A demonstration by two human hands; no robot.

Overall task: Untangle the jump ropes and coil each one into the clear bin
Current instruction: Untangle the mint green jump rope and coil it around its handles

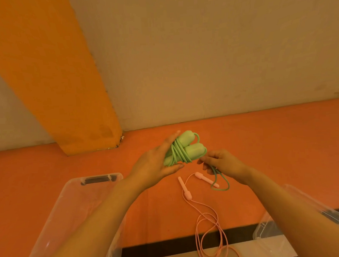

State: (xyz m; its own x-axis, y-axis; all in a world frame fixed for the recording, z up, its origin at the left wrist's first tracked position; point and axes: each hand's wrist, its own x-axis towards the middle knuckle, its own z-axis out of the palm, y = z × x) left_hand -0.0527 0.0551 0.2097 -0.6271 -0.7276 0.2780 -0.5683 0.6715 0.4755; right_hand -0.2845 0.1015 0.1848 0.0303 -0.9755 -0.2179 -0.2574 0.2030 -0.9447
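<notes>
The left hand [154, 165] holds the green jump rope [182, 150] above the orange floor [261, 144], its fingers [170, 141] straight along the far side of the two fat green handles and its thumb under their near ends. The green cord is wound several times around both handles, binding them side by side. The right hand [221, 161], just to the right of the bundle, pinches the loose end of that cord between curled fingers and thumb; a slack loop hangs down from the hand.

The pink jump rope [205, 219] lies on the floor near the hands, its two slim handles apart and its thin cord trailing in loose loops toward the near edge. A clear bin [71, 204] sits at near left. Another clear container [283, 226] shows at near right, partly hidden by the right forearm.
</notes>
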